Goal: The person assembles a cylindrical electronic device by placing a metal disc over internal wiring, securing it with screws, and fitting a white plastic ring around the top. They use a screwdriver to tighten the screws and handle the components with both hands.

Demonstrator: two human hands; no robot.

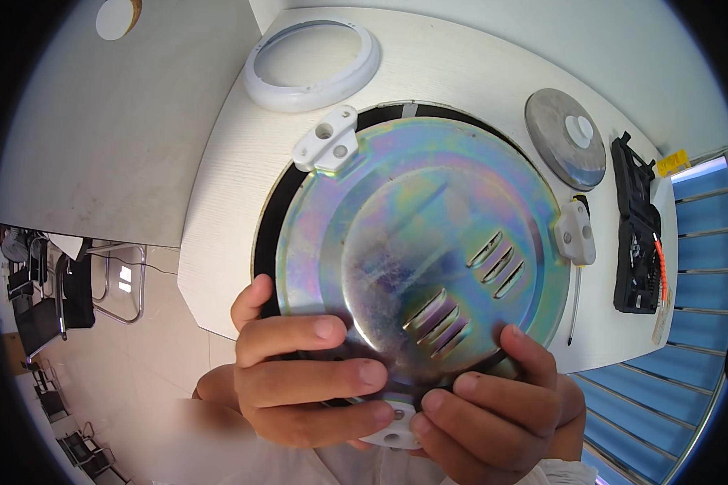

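Note:
Both my hands hold a round appliance up close, its metal base plate [412, 202] facing me. The plate has a rainbow sheen, a raised round middle and two groups of vent slots. White plastic feet [328, 141] sit at its edge: one at the upper left, one at the right, one at the bottom between my hands. A dark rim [268, 230] shows behind the plate. My left hand [311, 372] grips the lower left edge, fingers across the plate. The fingers of my right hand [497, 396] curl over the lower right edge near the bottom foot.
On the white table [461, 48] lie a white ring [314, 93], a round metal lid [554, 137] with a white knob, a screwdriver [574, 307] and an open black tool case [635, 242]. A blue panel with metal bars [704, 267] is at right. Chairs [57, 299] stand at left.

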